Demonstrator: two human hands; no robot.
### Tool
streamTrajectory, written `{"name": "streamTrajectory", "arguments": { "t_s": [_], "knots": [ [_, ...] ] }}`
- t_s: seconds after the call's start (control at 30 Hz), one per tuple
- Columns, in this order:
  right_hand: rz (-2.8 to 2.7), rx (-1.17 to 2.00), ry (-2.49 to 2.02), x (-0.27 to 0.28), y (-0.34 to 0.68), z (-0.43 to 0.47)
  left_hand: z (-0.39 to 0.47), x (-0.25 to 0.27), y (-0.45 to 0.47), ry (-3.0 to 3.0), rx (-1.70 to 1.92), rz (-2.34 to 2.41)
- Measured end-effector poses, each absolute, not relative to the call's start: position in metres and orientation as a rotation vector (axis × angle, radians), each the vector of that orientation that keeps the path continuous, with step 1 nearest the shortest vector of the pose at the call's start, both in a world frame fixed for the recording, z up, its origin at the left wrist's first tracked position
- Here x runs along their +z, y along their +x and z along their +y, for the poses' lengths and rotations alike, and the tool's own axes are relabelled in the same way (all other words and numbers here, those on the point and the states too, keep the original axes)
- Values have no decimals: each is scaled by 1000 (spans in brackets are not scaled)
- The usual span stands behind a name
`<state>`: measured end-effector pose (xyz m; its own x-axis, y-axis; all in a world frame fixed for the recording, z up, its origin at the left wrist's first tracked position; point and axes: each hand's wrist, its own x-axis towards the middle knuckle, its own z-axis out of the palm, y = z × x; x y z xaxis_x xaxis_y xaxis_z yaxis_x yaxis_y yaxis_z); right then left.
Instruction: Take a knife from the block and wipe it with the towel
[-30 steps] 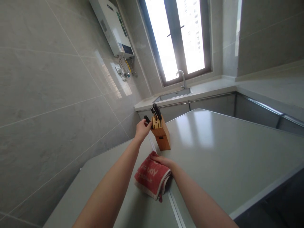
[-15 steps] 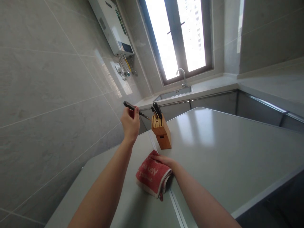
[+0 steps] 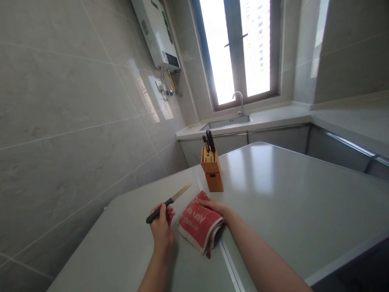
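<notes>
A knife (image 3: 169,201) is held out of the block (image 3: 212,174), gripped by its black handle in the left hand (image 3: 162,227), whose fingers are closed round it; the blade is pointed up and away toward the block, just above the counter (image 3: 288,202). The right hand (image 3: 216,207) is laid flat on a folded red towel (image 3: 199,227), fingers spread, with nothing clamped. The towel lies on the counter just beside the knife, between the hands, and is not yet touched by the blade. Two more black handles are left standing in the block, which is set near the towel's far edge. Farther off, a sink (image 3: 227,121) with a tap (image 3: 240,101) is seen under the window, and a heater (image 3: 156,34) is mounted on the tiled wall. No obstacle is seen between knife and towel.
</notes>
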<state>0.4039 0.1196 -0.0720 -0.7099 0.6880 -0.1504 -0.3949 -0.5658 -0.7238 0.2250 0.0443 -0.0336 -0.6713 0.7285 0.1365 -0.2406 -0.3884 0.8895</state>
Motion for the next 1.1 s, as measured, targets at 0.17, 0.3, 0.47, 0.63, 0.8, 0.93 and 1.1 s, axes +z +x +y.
{"name": "streamTrajectory", "arguments": {
  "t_s": [0.17, 0.3, 0.47, 0.63, 0.8, 0.93, 1.1],
  "knots": [
    [-936, 2203, -544, -70, 404, 115, 38, -67, 215, 624, 1974, 1140],
    [-935, 2196, -515, -74, 403, 115, 35, -68, 219, 730, 1886, 1062],
    [-988, 2157, -461, -79, 403, 116, 36, -67, 225, 707, 1812, 978],
    [-974, 2153, -463, -78, 403, 116, 37, -68, 227, 638, 1791, 901],
    [-977, 2157, -455, -75, 402, 115, 39, -70, 224, 611, 1784, 845],
    [-962, 2135, -474, -73, 401, 114, 40, -72, 222, 594, 1766, 801],
    [-920, 2114, -443, -72, 400, 114, 40, -73, 224, 597, 1744, 809]
  ]
}}
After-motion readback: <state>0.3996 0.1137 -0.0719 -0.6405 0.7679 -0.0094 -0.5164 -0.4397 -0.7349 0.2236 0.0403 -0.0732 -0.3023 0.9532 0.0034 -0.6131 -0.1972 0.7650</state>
